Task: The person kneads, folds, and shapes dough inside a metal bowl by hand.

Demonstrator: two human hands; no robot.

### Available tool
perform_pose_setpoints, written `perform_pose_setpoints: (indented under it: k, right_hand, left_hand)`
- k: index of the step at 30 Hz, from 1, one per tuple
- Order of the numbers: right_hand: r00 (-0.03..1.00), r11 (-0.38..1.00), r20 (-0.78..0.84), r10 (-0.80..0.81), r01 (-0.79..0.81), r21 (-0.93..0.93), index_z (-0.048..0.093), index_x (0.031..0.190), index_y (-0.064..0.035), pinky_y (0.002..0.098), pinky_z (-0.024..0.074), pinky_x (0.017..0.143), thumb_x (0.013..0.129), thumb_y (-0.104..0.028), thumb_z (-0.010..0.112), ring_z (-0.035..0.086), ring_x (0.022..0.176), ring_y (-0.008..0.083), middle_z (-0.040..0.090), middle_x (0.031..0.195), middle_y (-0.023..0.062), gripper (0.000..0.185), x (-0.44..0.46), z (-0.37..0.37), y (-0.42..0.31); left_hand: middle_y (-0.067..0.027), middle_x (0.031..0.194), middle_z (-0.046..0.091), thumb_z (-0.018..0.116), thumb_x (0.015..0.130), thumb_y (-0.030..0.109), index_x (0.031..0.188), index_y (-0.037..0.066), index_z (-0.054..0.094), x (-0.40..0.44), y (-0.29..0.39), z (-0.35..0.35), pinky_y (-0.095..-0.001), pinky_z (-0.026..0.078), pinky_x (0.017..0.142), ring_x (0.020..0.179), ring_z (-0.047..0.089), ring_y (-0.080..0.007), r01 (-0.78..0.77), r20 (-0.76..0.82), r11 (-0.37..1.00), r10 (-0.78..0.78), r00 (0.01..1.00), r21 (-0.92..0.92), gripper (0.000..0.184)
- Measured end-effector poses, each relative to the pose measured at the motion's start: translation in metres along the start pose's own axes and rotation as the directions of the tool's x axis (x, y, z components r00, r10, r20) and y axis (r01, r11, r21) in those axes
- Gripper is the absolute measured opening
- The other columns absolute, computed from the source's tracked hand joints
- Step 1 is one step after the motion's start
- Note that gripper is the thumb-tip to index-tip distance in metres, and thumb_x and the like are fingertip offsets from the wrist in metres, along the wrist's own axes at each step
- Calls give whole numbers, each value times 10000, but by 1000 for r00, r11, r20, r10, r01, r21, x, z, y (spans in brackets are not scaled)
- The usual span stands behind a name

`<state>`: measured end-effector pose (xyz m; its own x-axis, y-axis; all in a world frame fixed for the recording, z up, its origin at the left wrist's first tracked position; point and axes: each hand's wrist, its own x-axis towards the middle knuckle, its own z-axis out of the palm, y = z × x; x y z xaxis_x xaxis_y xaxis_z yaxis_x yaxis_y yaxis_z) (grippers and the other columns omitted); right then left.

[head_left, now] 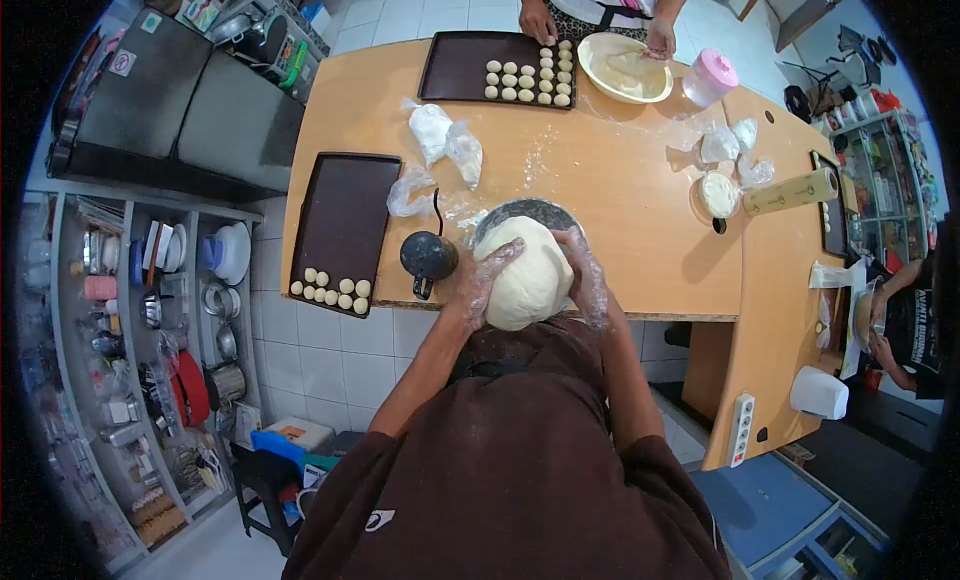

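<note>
A large, smooth ball of pale dough (527, 275) is held up between my two hands at the near edge of the table. My left hand (490, 282) presses against its left side, and my right hand (588, 280) cups the right side. Both hands are dusted with flour. Just beyond the dough is a grey bowl (545, 212), partly hidden by it. To the left of my left hand stands a small dark appliance with a cord (428, 257).
At left lies a dark tray (345, 210) with several dough balls. Another tray (450, 70) lies at the back, where a person's hand (538, 22) reaches; their other hand touches a cream bowl (610, 85). Flour bags (430, 132) and a pink-lidded container (710, 78) are also on the table.
</note>
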<state>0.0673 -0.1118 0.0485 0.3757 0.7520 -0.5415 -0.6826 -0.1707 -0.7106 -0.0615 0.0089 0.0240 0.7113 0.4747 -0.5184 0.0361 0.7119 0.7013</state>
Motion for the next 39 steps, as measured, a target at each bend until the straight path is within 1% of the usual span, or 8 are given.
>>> perform_pose_setpoints:
  k: [4,9,15,17,21,28,33,39]
  right_hand:
    - [976,735,-61,-207,115,-668,652,1149,47,371,496,844,930,-495,623,649,958,235,688,1105,188,586,35,-20,35]
    - [915,614,-157,-371,115,-781,656,1088,73,414,501,828,876,-491,689,667,908,318,698,997,227,603,46,-18,52]
    - [872,394,-118,-476,91,-915,565,1228,90,488,449,951,870,-530,672,581,1080,448,639,1089,296,724,88,-46,87]
    - [869,375,-58,-491,151,-915,534,1258,96,496,427,982,879,-520,658,546,1142,454,626,1078,313,734,84,-40,86]
    - [529,-261,325,-784,194,-946,592,1153,61,458,489,897,876,-396,686,589,1036,437,614,1039,302,543,83,-38,88]
    - [975,235,89,-203,137,-962,701,846,35,441,533,753,861,-304,667,677,868,383,688,916,258,341,89,-39,54]
    - [958,761,273,84,115,-639,624,641,-14,328,464,476,914,-427,571,586,528,164,593,580,77,499,147,-78,101]
    - [961,760,203,188,-11,-650,630,717,-17,341,434,449,948,-420,541,584,531,179,591,592,78,473,161,-81,104]
  left_hand:
    - [-101,1088,673,663,945,304,1219,-42,595,10,-24,-4,-322,544,814,955,648,-168,-109,-115,979,130,985,171,446]
    - [-76,1036,651,563,983,441,1201,-54,603,25,-42,-26,-303,488,817,926,593,-143,-125,-219,990,136,966,65,542]
    - [-77,1013,637,595,970,338,1139,-28,613,55,-68,-64,-320,467,801,882,566,-152,17,-200,894,81,977,447,404]
    - [-81,992,649,598,966,256,1112,-31,614,69,-63,-75,-312,478,781,858,582,-157,-299,9,721,376,927,625,322]
    - [-82,922,670,567,961,115,1085,-20,622,43,-10,-50,-289,501,734,791,606,-153,-304,89,730,319,943,612,192]
    - [-57,931,696,559,1000,270,1096,39,649,51,-39,-67,-291,497,709,837,639,-126,-241,48,763,267,963,600,265]
    - [-131,889,691,595,973,245,1052,-1,639,39,-24,-32,-336,508,730,808,655,-202,-305,88,620,355,931,723,261]
    - [-189,945,639,628,931,290,1018,10,640,45,-12,-8,-452,467,881,967,596,-375,-235,141,305,302,943,923,294]
